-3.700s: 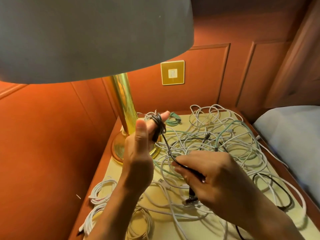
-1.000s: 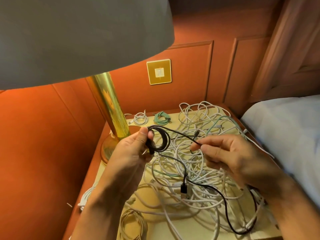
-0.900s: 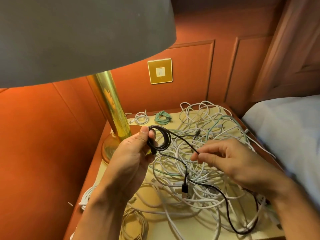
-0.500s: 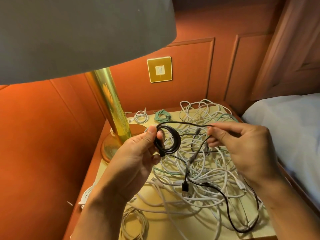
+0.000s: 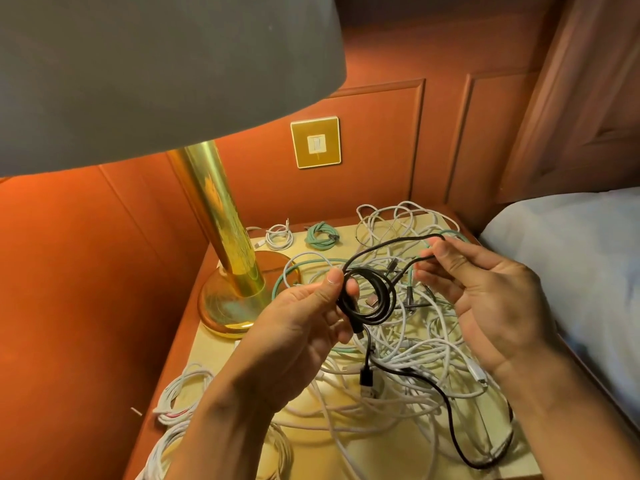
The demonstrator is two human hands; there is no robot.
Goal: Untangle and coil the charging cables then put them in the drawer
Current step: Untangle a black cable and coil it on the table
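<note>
Black cable (image 5: pixel 389 299): partly wound into a small coil, held above the nightstand (image 5: pixel 408 459). Left hand (image 5: pixel 294 330) pinches the coil between thumb and fingers. Right hand (image 5: pixel 485 296) pinches the free strand just beside it. Loose tangle of white and green cables (image 5: pixel 415 355) lies beneath. Coiled green cable (image 5: pixel 320 236) sits near the lamp base (image 5: pixel 228 306).

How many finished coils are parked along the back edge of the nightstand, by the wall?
2. A small white coil lies just right of the lamp stem, and a green coil lies right beside it. The stem could hide more behind it.
</note>
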